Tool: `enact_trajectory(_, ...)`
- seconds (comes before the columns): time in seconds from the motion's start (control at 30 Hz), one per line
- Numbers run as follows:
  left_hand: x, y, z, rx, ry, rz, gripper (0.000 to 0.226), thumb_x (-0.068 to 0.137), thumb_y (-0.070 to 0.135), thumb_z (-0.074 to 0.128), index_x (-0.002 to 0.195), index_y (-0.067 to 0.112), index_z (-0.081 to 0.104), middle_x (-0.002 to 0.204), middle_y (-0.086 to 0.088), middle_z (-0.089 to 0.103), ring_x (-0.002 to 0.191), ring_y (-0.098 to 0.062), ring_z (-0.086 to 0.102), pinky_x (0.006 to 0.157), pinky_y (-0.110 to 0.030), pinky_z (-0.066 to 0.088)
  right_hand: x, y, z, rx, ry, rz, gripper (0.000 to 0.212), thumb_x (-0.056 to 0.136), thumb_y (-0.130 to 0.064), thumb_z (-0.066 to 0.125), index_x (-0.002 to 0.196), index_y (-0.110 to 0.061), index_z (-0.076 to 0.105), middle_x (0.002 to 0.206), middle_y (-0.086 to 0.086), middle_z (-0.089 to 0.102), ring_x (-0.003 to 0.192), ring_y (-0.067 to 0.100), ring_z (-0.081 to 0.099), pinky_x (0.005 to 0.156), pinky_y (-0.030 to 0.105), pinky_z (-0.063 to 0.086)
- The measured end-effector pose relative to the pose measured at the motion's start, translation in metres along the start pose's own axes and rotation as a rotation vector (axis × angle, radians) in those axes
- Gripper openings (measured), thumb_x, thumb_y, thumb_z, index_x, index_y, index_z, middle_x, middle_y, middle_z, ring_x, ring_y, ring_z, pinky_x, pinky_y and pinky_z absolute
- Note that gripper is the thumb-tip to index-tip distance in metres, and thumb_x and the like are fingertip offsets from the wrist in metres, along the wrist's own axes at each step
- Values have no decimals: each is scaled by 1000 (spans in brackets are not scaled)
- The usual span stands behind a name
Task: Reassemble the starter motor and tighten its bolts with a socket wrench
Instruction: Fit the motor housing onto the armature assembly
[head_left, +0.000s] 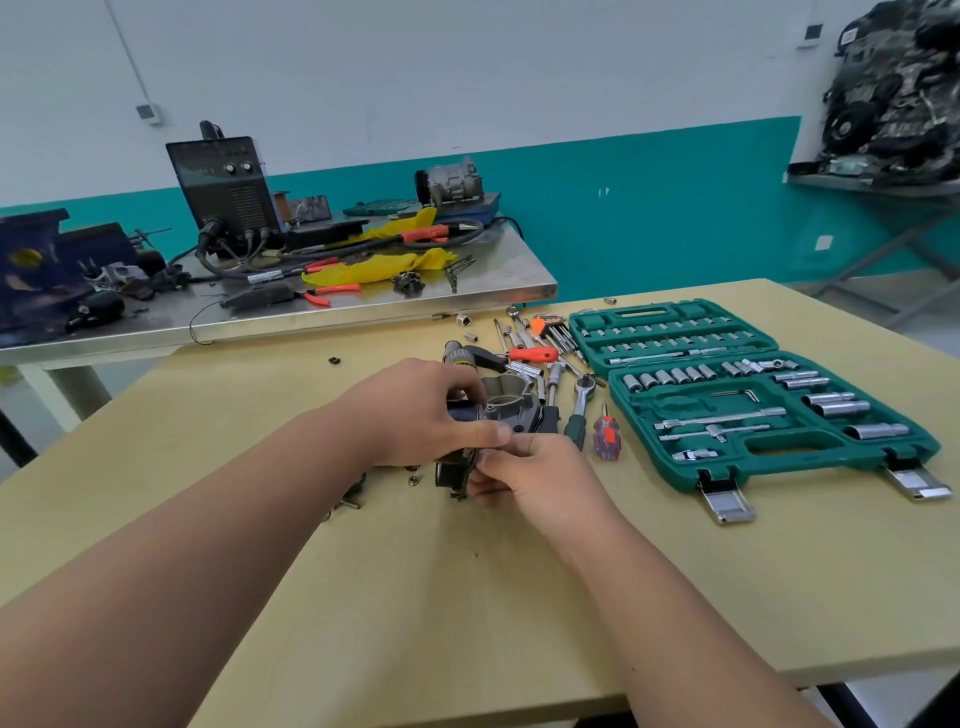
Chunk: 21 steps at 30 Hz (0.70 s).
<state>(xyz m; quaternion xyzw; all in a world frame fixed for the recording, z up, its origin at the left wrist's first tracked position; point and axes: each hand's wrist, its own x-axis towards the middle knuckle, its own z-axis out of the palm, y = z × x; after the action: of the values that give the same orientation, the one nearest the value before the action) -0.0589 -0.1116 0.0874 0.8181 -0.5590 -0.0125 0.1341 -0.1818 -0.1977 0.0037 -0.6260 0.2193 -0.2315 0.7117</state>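
The starter motor (511, 410), a grey metal housing with a dark body, sits at the middle of the wooden table (415, 597). My left hand (415, 410) grips it from the left, thumb and fingers wrapped over the top. My right hand (530, 475) pinches its lower right edge; what lies under those fingers is hidden. A socket wrench (581, 408) with a green handle lies just right of the motor. Small loose bolts and nuts (413, 475) lie on the table below my left hand.
An open green socket set case (753, 395) fills the right side. A small red screwdriver (605, 436), an orange-handled tool (532, 355), extensions and hex keys lie behind the motor. A steel bench (363, 306) with a welder, vise and pliers stands beyond.
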Motion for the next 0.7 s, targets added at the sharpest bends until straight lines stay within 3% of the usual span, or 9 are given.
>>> enact_trajectory(0.2,2,-4,1,-5,18,-49,23,80,50,66,99,38,65,87,20,58,79,0,54,61,-20,43,0,-2,5,-98,-31,-14,20,96,-10,55,82,-6,68,68,5,68,62,16,66,60,28,56)
enact_trajectory(0.37,-2,-8,-1,-64,28,-77,10,82,47,66,88,41,61,86,22,56,76,2,53,58,-21,40,-1,0,11,-333,-10,-90,29,98,-23,50,80,-9,68,67,1,68,59,12,62,62,34,53)
enact_trajectory(0.5,-11,-11,-7,-108,0,-117,9,83,46,65,85,37,63,87,14,63,77,-5,58,60,-24,44,-8,-1,17,-550,10,-236,30,96,-31,50,72,-22,66,63,-9,65,51,1,53,53,26,42)
enact_trajectory(0.57,-15,-12,-12,-110,-24,-147,12,82,47,64,85,36,66,89,9,67,80,-12,63,66,-29,52,-12,-3,18,-562,-30,-242,23,95,-31,53,78,-29,68,64,-16,65,55,-2,56,52,20,43)
enact_trajectory(0.63,-18,-14,-17,-114,-65,-176,13,83,47,62,87,35,66,92,4,69,80,-20,68,68,-36,59,-15,-5,19,-523,-84,-224,18,94,-27,55,88,-31,71,68,-14,67,59,-1,59,59,24,50)
enact_trajectory(0.7,-21,-15,-21,-130,-103,-194,15,85,47,61,88,33,66,93,-2,69,76,-26,70,59,-37,61,-18,-8,21,-508,-95,-235,18,93,-25,56,86,-29,72,65,-10,66,56,0,60,59,30,53)
